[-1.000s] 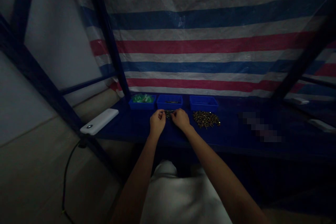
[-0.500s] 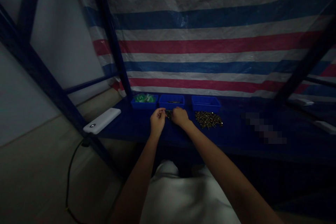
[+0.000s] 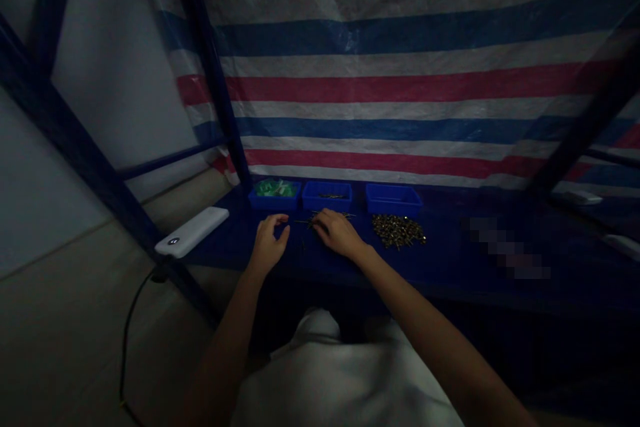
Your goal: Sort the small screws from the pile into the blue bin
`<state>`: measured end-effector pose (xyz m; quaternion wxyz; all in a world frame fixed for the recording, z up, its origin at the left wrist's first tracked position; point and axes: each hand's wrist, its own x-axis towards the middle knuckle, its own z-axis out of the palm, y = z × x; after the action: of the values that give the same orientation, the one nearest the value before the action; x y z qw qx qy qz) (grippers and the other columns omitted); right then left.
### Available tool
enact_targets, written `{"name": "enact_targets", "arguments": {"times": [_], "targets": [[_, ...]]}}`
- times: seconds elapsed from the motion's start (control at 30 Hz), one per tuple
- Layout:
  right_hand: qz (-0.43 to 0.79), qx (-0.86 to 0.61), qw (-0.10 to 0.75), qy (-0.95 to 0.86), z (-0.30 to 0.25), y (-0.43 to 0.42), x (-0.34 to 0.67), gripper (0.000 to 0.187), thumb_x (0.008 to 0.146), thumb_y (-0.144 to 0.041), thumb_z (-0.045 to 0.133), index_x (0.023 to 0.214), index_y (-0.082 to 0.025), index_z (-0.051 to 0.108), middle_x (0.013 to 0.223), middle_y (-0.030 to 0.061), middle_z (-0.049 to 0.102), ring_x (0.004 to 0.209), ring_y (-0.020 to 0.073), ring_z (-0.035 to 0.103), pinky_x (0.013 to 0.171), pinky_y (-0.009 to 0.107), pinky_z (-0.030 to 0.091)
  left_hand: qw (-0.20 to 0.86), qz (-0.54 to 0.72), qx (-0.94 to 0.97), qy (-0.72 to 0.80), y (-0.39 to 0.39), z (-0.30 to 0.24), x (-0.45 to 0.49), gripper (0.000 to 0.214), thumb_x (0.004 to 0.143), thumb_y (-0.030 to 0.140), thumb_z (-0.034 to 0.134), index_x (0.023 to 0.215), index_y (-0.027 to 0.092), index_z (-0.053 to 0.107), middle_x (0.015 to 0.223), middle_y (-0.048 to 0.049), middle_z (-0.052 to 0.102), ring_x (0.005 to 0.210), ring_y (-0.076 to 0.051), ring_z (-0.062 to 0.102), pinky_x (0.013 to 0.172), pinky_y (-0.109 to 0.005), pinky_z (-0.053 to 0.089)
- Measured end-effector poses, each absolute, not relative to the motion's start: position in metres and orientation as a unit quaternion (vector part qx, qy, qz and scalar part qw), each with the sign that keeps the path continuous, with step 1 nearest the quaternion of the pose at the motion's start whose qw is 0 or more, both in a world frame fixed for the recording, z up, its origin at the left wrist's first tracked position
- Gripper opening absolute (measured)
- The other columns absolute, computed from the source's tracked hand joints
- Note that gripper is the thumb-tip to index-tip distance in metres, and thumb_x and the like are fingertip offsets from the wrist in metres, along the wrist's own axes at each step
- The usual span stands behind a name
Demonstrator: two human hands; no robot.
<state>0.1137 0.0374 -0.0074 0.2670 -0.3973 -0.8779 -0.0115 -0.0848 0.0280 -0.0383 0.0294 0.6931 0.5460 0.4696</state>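
Two hands apart on blue table [image 3: 430, 260], left hand [image 3: 269, 245] loosely curled, right hand [image 3: 337, 233] spread over thin pins [image 3: 303, 221]

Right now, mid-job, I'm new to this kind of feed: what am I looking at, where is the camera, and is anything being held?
There is no machine here. A person works with two bare hands, and the single picture comes from a camera worn on their head, looking forward and down. The left hand is curled above the blue table; it is too dim to tell whether it holds anything. The right hand lies palm down on some thin dark parts. Behind the hands stand three blue trays; the left one holds green pieces. A pile of small brassy parts lies to the right of the hands. A white power bank sits at the table's left edge, and a striped tarp hangs behind.
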Motion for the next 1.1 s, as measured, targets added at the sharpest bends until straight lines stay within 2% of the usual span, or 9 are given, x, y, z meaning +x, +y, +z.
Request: {"name": "enact_targets", "arguments": {"times": [0.07, 0.17, 0.37, 0.5, 0.6, 0.73, 0.87, 0.97, 1.1], "targets": [[0.015, -0.354, 0.265, -0.897, -0.007, 0.032, 0.109, 0.019, 0.088, -0.028, 0.043, 0.093, -0.016, 0.057, 0.091, 0.0056, 0.059, 0.089, 0.0146, 0.054, 0.080, 0.026, 0.040, 0.022, 0.412, 0.741, 0.530, 0.023, -0.039, -0.090, 0.017, 0.077, 0.022, 0.051, 0.093, 0.019, 0.057, 0.095, -0.0052, 0.062, 0.091, -0.020, 0.053, 0.085, -0.037, 0.040], [0.040, -0.374, 0.236, -0.896, -0.008, 0.026, 0.098, 0.024, 0.085, -0.036, 0.050, 0.091, -0.014, 0.057, 0.089, 0.0070, 0.059, 0.086, 0.0155, 0.055, 0.077, 0.026, 0.041, 0.024, 0.351, 0.786, 0.509, 0.021, -0.038, -0.090, 0.018, 0.079, 0.023, 0.050, 0.095, 0.019, 0.057, 0.098, -0.0051, 0.061, 0.094, -0.020, 0.052, 0.085, -0.037, 0.039], [0.072, -0.459, 0.167, -0.870, -0.020, 0.025, 0.089, 0.016, 0.084, -0.017, 0.047, 0.098, -0.012, 0.054, 0.099, 0.0115, 0.058, 0.088, 0.0166, 0.057, 0.076, 0.027, 0.041, 0.040, 0.265, 0.840, 0.473, 0.028, -0.032, -0.083, 0.021, 0.078, 0.022, 0.052, 0.098, 0.020, 0.058, 0.100, -0.0048, 0.060, 0.094, -0.020, 0.050, 0.085, -0.035, 0.038], [0.061, -0.450, 0.169, -0.875, -0.023, 0.027, 0.094, 0.017, 0.085, -0.013, 0.042, 0.099, -0.011, 0.052, 0.099, 0.0127, 0.058, 0.092, 0.0173, 0.056, 0.077, 0.027, 0.040, 0.022, 0.226, 0.860, 0.456, 0.028, -0.024, -0.079, 0.018, 0.079, 0.023, 0.051, 0.095, 0.022, 0.060, 0.097, -0.0047, 0.060, 0.091, -0.019, 0.050, 0.081, -0.034, 0.038], [0.041, -0.436, 0.179, -0.881, -0.017, 0.027, 0.102, 0.018, 0.085, -0.010, 0.039, 0.098, -0.011, 0.051, 0.094, 0.0113, 0.060, 0.088, 0.0172, 0.056, 0.075, 0.027, 0.040, -0.010, 0.206, 0.872, 0.444, 0.027, -0.016, -0.073, 0.016, 0.082, 0.026, 0.047, 0.085, 0.023, 0.063, 0.088, -0.0047, 0.060, 0.085, -0.019, 0.051, 0.076, -0.033, 0.036], [0.021, -0.414, 0.238, -0.878, -0.004, 0.029, 0.114, 0.019, 0.084, -0.006, 0.038, 0.095, -0.013, 0.052, 0.090, 0.0080, 0.060, 0.086, 0.0155, 0.055, 0.077, 0.026, 0.038, -0.018, 0.217, 0.871, 0.440, 0.026, -0.004, -0.060, 0.018, 0.082, 0.028, 0.047, 0.077, 0.022, 0.064, 0.081, -0.0057, 0.062, 0.082, -0.020, 0.052, 0.075, -0.033, 0.034], [0.031, -0.410, 0.293, -0.863, 0.001, 0.031, 0.127, 0.017, 0.086, -0.010, 0.038, 0.092, -0.015, 0.053, 0.088, 0.0066, 0.058, 0.085, 0.0151, 0.053, 0.076, 0.027, 0.039, 0.030, 0.280, 0.848, 0.449, 0.029, 0.002, -0.043, 0.016, 0.079, 0.029, 0.051, 0.077, 0.023, 0.065, 0.083, -0.0050, 0.064, 0.083, -0.020, 0.054, 0.075, -0.033, 0.036], [0.039, -0.408, 0.356, -0.840, -0.002, 0.033, 0.137, 0.017, 0.087, -0.014, 0.038, 0.094, -0.015, 0.053, 0.090, 0.0069, 0.058, 0.085, 0.0151, 0.053, 0.078, 0.027, 0.040, 0.100, 0.337, 0.829, 0.435, 0.035, 0.002, -0.030, 0.015, 0.077, 0.028, 0.053, 0.071, 0.022, 0.065, 0.078, -0.0038, 0.064, 0.077, -0.018, 0.056, 0.073, -0.031, 0.038], [0.027, -0.435, 0.492, -0.753, -0.015, 0.035, 0.152, 0.022, 0.087, -0.023, 0.039, 0.105, -0.015, 0.049, 0.099, 0.0091, 0.056, 0.088, 0.0161, 0.053, 0.082, 0.029, 0.041, 0.253, 0.451, 0.745, 0.423, 0.047, 0.003, -0.010, 0.017, 0.075, 0.029, 0.055, 0.069, 0.018, 0.066, 0.069, -0.0038, 0.063, 0.065, -0.014, 0.056, 0.064, -0.027, 0.041]]}}
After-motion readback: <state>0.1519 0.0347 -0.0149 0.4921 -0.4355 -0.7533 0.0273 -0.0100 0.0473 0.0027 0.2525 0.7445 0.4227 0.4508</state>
